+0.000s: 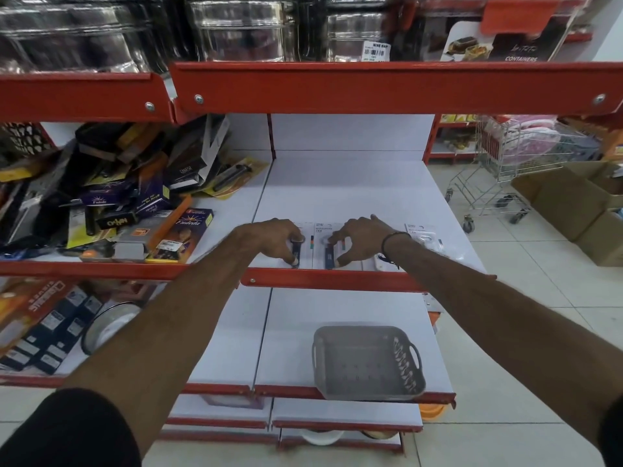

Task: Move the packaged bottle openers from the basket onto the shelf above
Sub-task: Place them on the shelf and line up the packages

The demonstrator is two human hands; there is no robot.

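Your left hand (pixel 274 238) rests at the centre of the frame on the white shelf (pixel 340 193), fingers curled down onto a packaged opener (pixel 298 248) and pinching its dark handle. Just to its right, your right hand (pixel 362 240) arches over a second opener (pixel 328 246), fingertips pressing on the pack; whether it truly grips it you cannot tell. A third opener (pixel 425 238) lies flat right of that wrist, near the shelf's red front edge. The grey basket (pixel 367 362) sits on the shelf below, lower centre-right, with no packs showing inside. Piled boxes (pixel 135 197) crowd the left. A trolley (pixel 512 170) stands upper right.
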